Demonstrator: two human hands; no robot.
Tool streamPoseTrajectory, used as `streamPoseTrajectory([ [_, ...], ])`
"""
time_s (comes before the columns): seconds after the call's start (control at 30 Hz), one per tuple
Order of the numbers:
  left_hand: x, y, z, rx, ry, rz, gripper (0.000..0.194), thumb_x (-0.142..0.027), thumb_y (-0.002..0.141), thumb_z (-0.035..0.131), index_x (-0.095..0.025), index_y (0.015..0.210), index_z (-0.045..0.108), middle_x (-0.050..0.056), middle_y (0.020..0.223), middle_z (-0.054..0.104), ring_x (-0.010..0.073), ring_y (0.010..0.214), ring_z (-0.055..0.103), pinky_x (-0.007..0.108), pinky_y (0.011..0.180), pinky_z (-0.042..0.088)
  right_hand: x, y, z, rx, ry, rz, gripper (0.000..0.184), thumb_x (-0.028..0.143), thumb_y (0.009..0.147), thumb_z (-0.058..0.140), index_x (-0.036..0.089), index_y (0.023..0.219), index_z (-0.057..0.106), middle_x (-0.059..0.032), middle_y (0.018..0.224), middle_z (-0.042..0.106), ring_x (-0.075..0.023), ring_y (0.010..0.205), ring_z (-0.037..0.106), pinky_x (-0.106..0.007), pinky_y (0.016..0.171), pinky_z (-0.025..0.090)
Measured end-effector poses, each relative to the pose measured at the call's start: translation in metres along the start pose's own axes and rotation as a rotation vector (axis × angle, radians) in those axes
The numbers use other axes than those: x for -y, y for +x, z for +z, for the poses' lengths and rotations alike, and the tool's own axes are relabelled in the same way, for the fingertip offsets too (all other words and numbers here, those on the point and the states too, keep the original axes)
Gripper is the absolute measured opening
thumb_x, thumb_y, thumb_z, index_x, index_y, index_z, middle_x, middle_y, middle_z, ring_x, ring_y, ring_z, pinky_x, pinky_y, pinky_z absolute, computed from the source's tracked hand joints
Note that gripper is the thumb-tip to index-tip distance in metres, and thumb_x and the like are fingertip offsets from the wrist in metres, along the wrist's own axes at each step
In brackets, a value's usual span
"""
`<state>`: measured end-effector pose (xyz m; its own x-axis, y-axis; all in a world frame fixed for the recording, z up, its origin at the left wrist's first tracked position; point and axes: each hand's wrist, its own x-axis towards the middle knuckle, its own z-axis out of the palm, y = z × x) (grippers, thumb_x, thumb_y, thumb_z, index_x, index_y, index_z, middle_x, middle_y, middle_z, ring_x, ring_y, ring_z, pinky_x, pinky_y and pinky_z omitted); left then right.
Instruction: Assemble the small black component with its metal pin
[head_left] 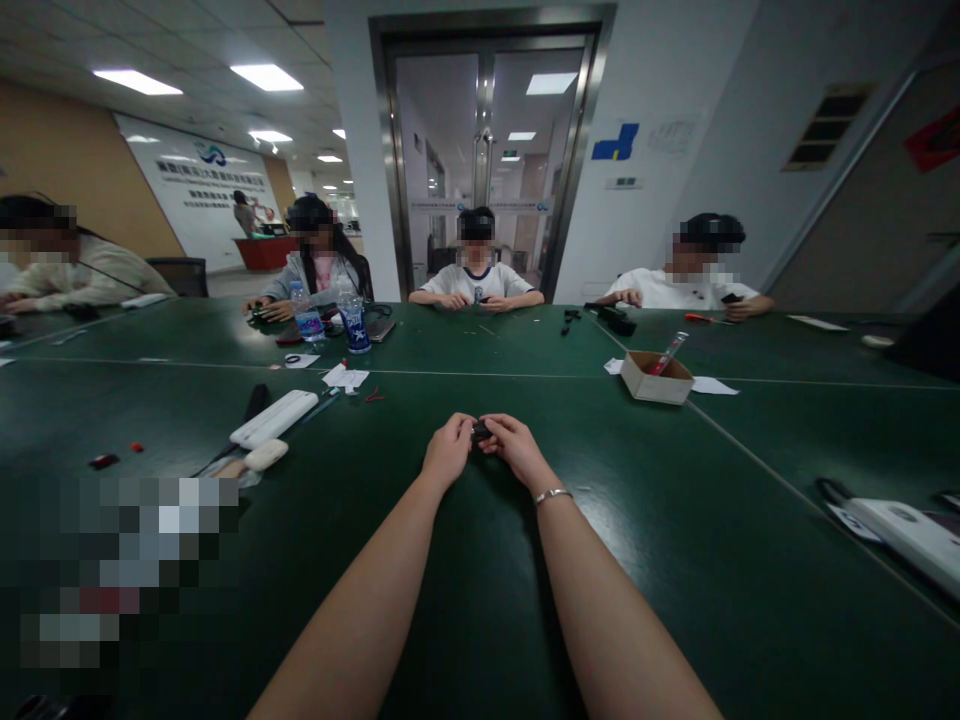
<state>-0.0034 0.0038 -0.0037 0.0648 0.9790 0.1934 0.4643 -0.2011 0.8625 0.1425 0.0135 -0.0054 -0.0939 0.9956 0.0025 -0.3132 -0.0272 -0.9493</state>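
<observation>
Above the green surface (622,560), near the middle, a small dark object (481,431) is pinched between the fingers of the left hand (452,447) and the right hand (511,446). Farther right stands an open box (657,385); to the left lies a white case (275,419), and beyond it, two bottles (352,318).

Green table (645,460). Right of centre: open box (652,386), slender tube (667,355) leaning in it. Two plastic bottles (355,322), upright, left of centre; white device (275,419) nearer. Far side: seated people (480,284), glass doors (442,130) behind.
</observation>
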Motion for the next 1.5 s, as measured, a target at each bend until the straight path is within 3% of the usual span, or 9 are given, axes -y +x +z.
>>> streamPoseTrajectory([
  [0.13,0.001,0.001,0.0,-0.022,-0.004,0.02,0.024,-0.035,0.086,0.043,-0.026,0.102,0.06,0.0,0.082,0.065,0.0148,0.073,0.059,0.027,0.066,0.041,0.0,0.0,0.0,0.002,-0.011,0.009,0.017,0.024,0.075,0.073,0.014,0.087,0.066,-0.0029,0.066,0.066,-0.0116,0.052,0.063,-0.02,0.049,0.052],
  [0.3,0.003,0.002,0.001,-0.019,-0.008,0.011,0.033,-0.04,0.09,0.032,-0.025,0.098,0.062,-0.001,0.066,0.059,0.0151,0.063,0.055,0.027,0.063,0.041,0.001,0.0,0.001,-0.009,0.011,0.006,0.012,0.021,0.076,0.072,0.015,0.085,0.066,-0.0026,0.067,0.066,-0.0113,0.051,0.062,-0.02,0.048,0.051],
  [0.43,0.001,0.002,0.001,-0.049,0.009,0.019,0.025,-0.033,0.085,0.043,-0.025,0.101,0.061,0.0,0.077,0.064,0.0153,0.073,0.058,0.027,0.07,0.042,0.001,-0.001,0.001,-0.005,0.002,0.012,0.015,0.023,0.074,0.073,0.015,0.085,0.067,-0.0025,0.065,0.066,-0.0118,0.051,0.062,-0.02,0.048,0.051],
  [0.87,0.001,0.002,0.001,-0.013,-0.015,-0.009,0.029,-0.035,0.088,0.036,-0.026,0.099,0.061,0.0,0.075,0.063,0.0159,0.072,0.058,0.028,0.069,0.042,0.001,-0.001,0.001,-0.001,0.008,0.009,0.017,0.024,0.074,0.074,0.014,0.085,0.066,-0.0031,0.065,0.066,-0.0122,0.052,0.063,-0.02,0.049,0.051],
  [1.07,-0.002,-0.002,-0.001,-0.025,0.005,0.036,0.025,-0.033,0.087,0.041,-0.025,0.098,0.061,0.003,0.093,0.064,0.0171,0.085,0.057,0.03,0.078,0.044,0.001,-0.001,0.001,-0.004,-0.002,0.014,0.014,0.022,0.076,0.072,0.014,0.086,0.065,-0.0034,0.065,0.066,-0.0125,0.052,0.063,-0.021,0.05,0.051],
  [1.2,-0.007,-0.001,0.0,-0.145,0.058,0.021,0.029,-0.039,0.086,0.043,-0.023,0.102,0.062,0.007,0.107,0.059,0.0218,0.103,0.052,0.037,0.093,0.04,0.001,0.0,0.001,-0.006,-0.002,0.022,0.013,0.022,0.078,0.07,0.014,0.087,0.064,-0.0031,0.064,0.066,-0.0123,0.051,0.063,-0.021,0.05,0.052],
  [1.3,-0.033,0.005,-0.013,-0.249,-0.025,0.003,0.031,-0.034,0.083,0.047,-0.021,0.108,0.06,0.009,0.112,0.055,0.0219,0.107,0.05,0.038,0.097,0.038,0.0,0.0,0.0,0.001,0.013,0.023,0.017,0.024,0.077,0.071,0.014,0.089,0.065,-0.0027,0.063,0.066,-0.0121,0.052,0.063,-0.02,0.051,0.051],
  [1.37,-0.069,0.002,-0.035,-0.173,-0.219,0.029,0.032,-0.033,0.083,0.045,-0.019,0.107,0.059,0.009,0.11,0.057,0.0195,0.1,0.053,0.034,0.089,0.043,-0.001,0.001,0.0,0.018,0.027,0.027,0.02,0.025,0.076,0.072,0.013,0.091,0.065,-0.0028,0.063,0.065,-0.012,0.053,0.063,-0.02,0.051,0.051],
  [1.5,-0.151,-0.049,-0.103,0.507,-0.534,0.344,0.034,-0.048,0.077,0.052,-0.02,0.088,0.068,0.007,0.083,0.065,0.018,0.077,0.06,0.03,0.07,0.049,-0.003,0.003,0.001,-0.021,0.02,0.032,0.018,0.026,0.076,0.072,0.013,0.087,0.066,-0.0025,0.06,0.064,-0.0131,0.052,0.062,-0.021,0.05,0.05],
])
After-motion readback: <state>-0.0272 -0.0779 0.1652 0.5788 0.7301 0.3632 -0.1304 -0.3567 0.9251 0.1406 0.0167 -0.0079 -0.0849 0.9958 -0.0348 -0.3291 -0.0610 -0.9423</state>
